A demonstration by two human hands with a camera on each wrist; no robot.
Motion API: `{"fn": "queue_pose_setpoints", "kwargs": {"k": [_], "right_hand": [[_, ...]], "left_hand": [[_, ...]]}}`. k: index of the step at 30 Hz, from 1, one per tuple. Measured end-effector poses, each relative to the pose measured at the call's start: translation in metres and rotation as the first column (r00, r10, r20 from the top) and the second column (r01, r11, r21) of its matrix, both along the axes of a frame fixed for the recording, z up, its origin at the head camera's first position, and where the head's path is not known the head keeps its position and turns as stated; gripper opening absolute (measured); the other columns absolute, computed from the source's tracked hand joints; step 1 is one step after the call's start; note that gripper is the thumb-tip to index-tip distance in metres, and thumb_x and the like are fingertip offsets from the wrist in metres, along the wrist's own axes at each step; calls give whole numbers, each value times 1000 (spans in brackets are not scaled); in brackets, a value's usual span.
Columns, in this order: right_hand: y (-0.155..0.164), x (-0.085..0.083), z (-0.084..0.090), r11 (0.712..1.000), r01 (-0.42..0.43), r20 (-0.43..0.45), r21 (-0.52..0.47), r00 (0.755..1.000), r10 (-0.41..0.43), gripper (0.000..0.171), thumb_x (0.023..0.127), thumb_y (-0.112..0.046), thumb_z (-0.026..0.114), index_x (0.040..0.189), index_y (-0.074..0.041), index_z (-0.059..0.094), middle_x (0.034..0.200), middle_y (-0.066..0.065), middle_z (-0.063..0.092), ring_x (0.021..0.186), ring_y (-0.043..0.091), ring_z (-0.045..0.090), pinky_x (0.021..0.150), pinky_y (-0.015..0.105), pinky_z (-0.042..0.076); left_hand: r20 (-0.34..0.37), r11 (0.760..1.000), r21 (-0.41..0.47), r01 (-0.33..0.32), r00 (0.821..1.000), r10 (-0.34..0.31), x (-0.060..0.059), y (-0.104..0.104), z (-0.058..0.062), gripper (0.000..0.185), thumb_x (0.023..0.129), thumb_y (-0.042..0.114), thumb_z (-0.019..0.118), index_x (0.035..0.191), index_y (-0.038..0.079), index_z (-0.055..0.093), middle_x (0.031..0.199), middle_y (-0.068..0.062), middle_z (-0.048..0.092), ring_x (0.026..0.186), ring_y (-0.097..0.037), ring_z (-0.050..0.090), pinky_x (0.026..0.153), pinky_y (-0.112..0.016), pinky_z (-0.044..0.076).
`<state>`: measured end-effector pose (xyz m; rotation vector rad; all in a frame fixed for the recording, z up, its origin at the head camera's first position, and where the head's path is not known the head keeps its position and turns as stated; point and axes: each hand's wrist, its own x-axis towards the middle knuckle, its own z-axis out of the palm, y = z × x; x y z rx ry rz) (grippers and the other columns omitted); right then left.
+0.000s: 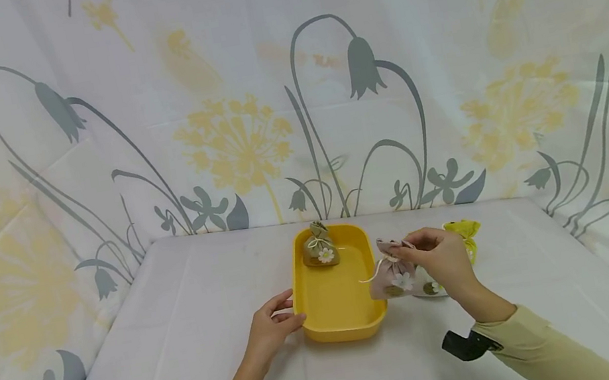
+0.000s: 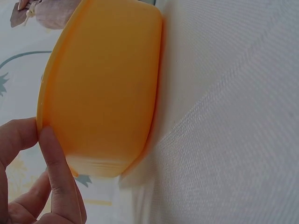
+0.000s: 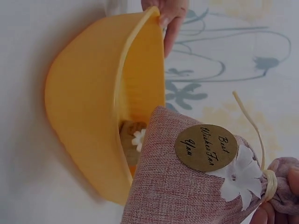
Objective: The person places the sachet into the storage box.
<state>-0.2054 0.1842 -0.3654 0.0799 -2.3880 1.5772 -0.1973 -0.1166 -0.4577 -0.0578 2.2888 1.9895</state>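
Observation:
A yellow plastic tub (image 1: pixel 336 292) stands on the table, and an olive drawstring pouch (image 1: pixel 321 251) with a white flower sits at its far end. My left hand (image 1: pixel 273 326) pinches the tub's left rim between thumb and fingers (image 2: pixel 58 172). By its gathered neck, my right hand (image 1: pixel 442 254) holds a pink drawstring pouch (image 1: pixel 389 280) at the tub's right rim. In the right wrist view this pink pouch (image 3: pixel 182 172) shows a round "Best Wishes For You" tag, a white flower and a cream cord.
Behind my right hand, partly hidden, are a bright yellow pouch (image 1: pixel 465 232) and a pale pouch (image 1: pixel 431 286) with a white flower. A white cloth covers the table (image 1: pixel 185 344). A flower-printed curtain (image 1: pixel 234 60) hangs behind it.

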Motion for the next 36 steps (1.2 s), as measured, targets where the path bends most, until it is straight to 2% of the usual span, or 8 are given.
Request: {"fn": "queue_pose_setpoints", "kwargs": {"k": [3,7,15,19,31,36], "right_hand": [[-8,-4,2,1000,-10,10,0,1000,10,30,76,-25,78,87,1,68,81,5,66,72,16,57,61,23,51],[-20,-9,3,1000,-15,30,15,999,14,29,76,-25,78,87,1,68,80,4,65,75,16,56,64,20,49],[-39,-22,2,998,-46,97,31,994,43,29,77,-27,77,89,-3,68,84,4,65,79,19,56,67,23,50],[-48,-32,3,998,-58,115,14,992,56,28,76,-25,78,88,-2,67,83,5,65,78,20,57,65,24,50],[-74,-62,-2,993,-107,178,43,979,98,24,74,-23,79,81,-4,67,82,5,64,77,20,55,63,27,46],[-87,-73,-3,992,-121,218,28,969,113,23,75,-20,79,82,-2,67,82,7,63,75,20,60,68,33,51]], "left_hand": [[4,1000,-3,1,1000,-1,1,0,1,56,80,10,74,130,2,52,112,-12,53,87,-17,59,73,-28,54],[3,1000,3,3,1000,-3,1,0,2,56,80,10,74,131,2,52,113,-13,53,87,-18,59,73,-29,54],[2,1000,8,11,1000,-11,1,0,0,58,80,9,73,132,0,50,114,-14,53,89,-19,60,73,-30,54],[-7,1000,21,16,1000,-16,2,0,1,58,80,7,73,132,0,49,115,-15,52,90,-20,60,73,-31,54],[-24,999,42,29,999,-28,2,-1,1,59,80,8,73,132,-2,49,113,-12,53,88,-18,60,73,-30,54],[-17,999,35,27,1000,-26,0,-1,-1,58,80,8,73,132,-1,49,113,-13,54,87,-18,60,74,-30,54]]}}
